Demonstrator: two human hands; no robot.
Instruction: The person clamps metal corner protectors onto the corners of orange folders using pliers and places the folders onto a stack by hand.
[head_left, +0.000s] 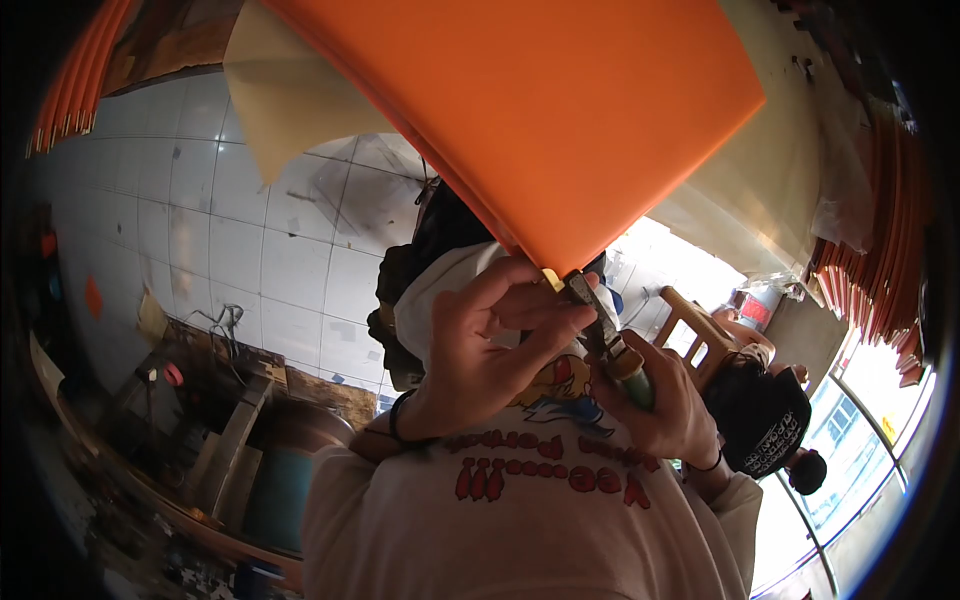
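Note:
An orange folder-like cover (560, 110) fills the upper middle, its near corner pointing at my chest. On that corner sits a small gold metal corner piece (552, 280). My left hand (480, 345) has its fingers bent round the corner, index finger against the edge and thumb below. A pair of pliers (598, 325) with green handles is gripped in my right hand (665, 400). The pliers' jaws are at the corner beside the gold piece. Whether they are closed on it I cannot tell.
More orange covers with gold tips (75, 80) hang at the upper left, and a thick stack (870, 270) at the right. A person in a black cap (765, 420) sits near a wooden chair (690, 325). Lower left stands a machine with a metal bar (235, 440).

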